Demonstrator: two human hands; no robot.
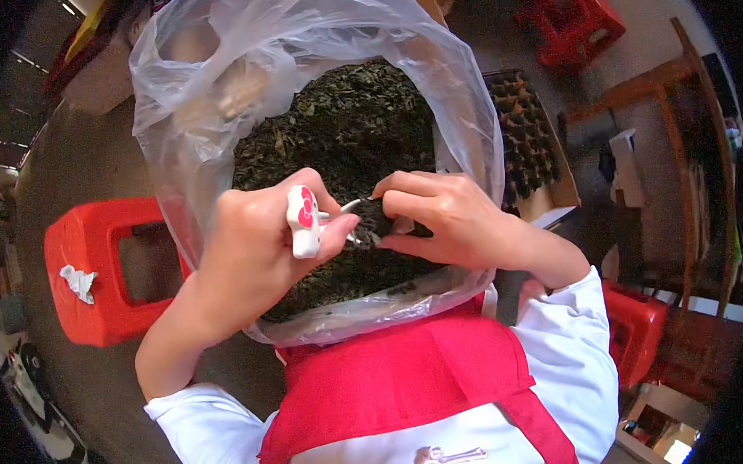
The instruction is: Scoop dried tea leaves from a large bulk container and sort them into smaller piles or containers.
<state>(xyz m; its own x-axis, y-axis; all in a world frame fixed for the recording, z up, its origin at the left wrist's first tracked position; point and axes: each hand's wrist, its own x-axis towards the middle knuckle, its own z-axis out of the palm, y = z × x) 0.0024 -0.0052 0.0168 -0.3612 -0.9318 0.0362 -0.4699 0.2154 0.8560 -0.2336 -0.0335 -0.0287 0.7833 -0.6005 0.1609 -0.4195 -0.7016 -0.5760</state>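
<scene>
My left hand (254, 238) is closed around a small white-handled tool (305, 223) with a pink bow on its end. The tool's thin white tip reaches toward a small dark, rounded lump (374, 220), and my left thumb is close beside it. Pinched between the fingers and thumb of my right hand (446, 213) is that lump; its kind is not clear. Both hands are over a heap of dark dried leaves (356, 107), which fills a large clear plastic bag (394, 16) with its mouth spread wide.
Right of the bag, a tray (567, 190) holds several dark rounded lumps in rows. A red plastic stool (98, 313) with crumpled white paper (78, 283) stands at left. More red stools (570, 20) are at the far right and near right. A wooden frame (679, 174) stands farther right.
</scene>
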